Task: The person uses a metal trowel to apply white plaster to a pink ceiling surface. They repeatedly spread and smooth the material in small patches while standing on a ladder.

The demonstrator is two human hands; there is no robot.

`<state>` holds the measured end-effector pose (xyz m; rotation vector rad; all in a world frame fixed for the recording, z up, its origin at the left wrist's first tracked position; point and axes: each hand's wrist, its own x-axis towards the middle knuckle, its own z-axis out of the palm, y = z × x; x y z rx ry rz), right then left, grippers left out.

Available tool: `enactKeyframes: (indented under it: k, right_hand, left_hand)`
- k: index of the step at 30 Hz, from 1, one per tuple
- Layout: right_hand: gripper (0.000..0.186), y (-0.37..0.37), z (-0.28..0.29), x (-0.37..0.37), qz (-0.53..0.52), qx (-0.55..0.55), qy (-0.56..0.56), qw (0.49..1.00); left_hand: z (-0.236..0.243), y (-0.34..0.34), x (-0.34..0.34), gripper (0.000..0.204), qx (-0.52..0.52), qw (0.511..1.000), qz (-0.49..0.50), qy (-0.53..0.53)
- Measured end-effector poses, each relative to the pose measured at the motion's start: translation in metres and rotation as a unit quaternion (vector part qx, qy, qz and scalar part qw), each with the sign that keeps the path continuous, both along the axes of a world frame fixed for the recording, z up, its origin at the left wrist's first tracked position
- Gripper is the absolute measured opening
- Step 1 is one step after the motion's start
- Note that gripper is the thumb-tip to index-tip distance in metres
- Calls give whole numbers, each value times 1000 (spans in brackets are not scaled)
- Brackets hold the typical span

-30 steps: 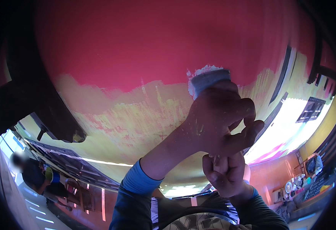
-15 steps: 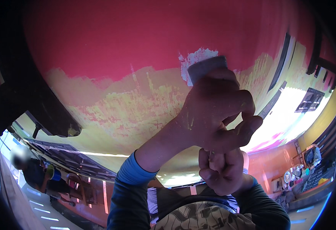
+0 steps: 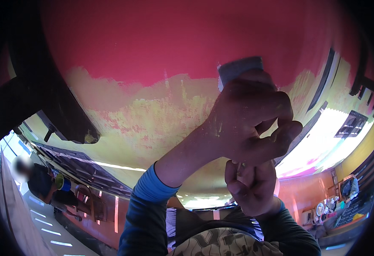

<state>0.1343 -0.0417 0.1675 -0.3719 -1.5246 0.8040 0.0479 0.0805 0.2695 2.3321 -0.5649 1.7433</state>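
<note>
My left hand (image 3: 251, 119) is closed on a grey scraper (image 3: 240, 67), its wide blade against the pink painted surface (image 3: 161, 38) near the ragged edge of the cream paint (image 3: 148, 115). A little white shows along the blade's left side. My right hand (image 3: 251, 187) is closed just below the left, apparently round the lower end of the same tool, whose handle is mostly hidden by my fingers.
A dark beam (image 3: 50, 98) runs at the left. A person (image 3: 40, 183) with a green and blue bucket (image 3: 63, 183) is at lower left, near a wooden chair (image 3: 84, 192). At right are a barred window (image 3: 351, 123) and cluttered shelves (image 3: 327, 209).
Both hands and the scraper sit higher in the view than a second ago and slightly further right. The blade now hides most of the white patch that showed around it.
</note>
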Motion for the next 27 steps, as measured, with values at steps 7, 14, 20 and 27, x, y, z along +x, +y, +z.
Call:
enactKeyframes:
  k: [7, 14, 20, 27]
  right_hand:
    - [53, 3, -1, 1, -46, 2, -32, 998]
    - [53, 2, -6, 1, -8, 35, -23, 999]
    - [58, 6, -7, 8, -25, 51, -47, 997]
    - [54, -1, -2, 13, 5, 27, -40, 999]
  left_hand:
    - [0, -1, 6, 19, -20, 999, 36, -35]
    - [-4, -3, 8, 20, -31, 999, -18, -36]
    - [-3, 1, 10, 19, -22, 999, -28, -30]
    - [-4, -4, 12, 21, -40, 999, 4, -26]
